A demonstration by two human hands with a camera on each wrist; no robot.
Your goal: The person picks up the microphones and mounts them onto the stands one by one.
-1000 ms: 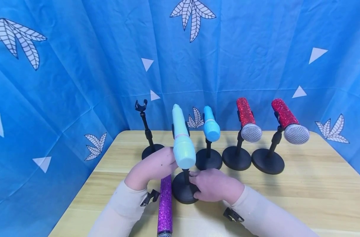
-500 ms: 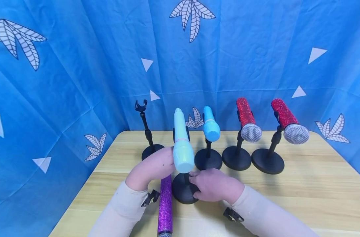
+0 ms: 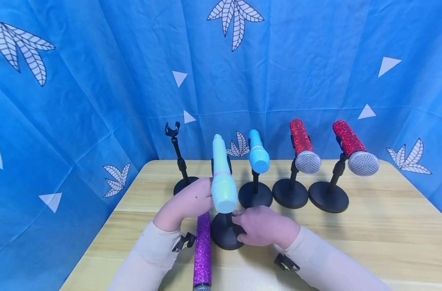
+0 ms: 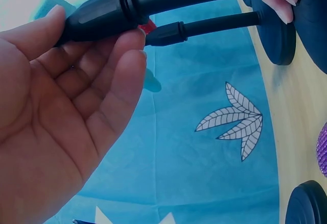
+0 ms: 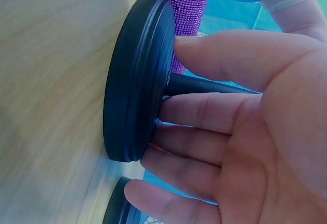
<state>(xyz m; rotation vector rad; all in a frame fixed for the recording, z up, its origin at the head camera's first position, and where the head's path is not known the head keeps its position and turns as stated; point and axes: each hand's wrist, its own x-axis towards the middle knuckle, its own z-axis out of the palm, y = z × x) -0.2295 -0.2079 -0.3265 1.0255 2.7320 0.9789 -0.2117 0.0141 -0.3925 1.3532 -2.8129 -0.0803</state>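
A mint-green microphone sits in the clip of a black desk stand, its head tilted down toward the near side. My left hand grips the upper part of this stand just below the clip; the left wrist view shows thumb and fingers around the black collar. With fingers extended, my right hand presses on the round base beside the pole. A purple glittery microphone lies on the table under my left wrist, its head cut off by the view.
At the back left stands a black stand with a bare clip. To the right are a blue microphone and two red glittery microphones, each on its stand. A blue curtain hangs behind the wooden table.
The mint-green microphone has dropped a little and its head has shifted slightly left in the head view. Both hands have stayed almost in place on the stand.
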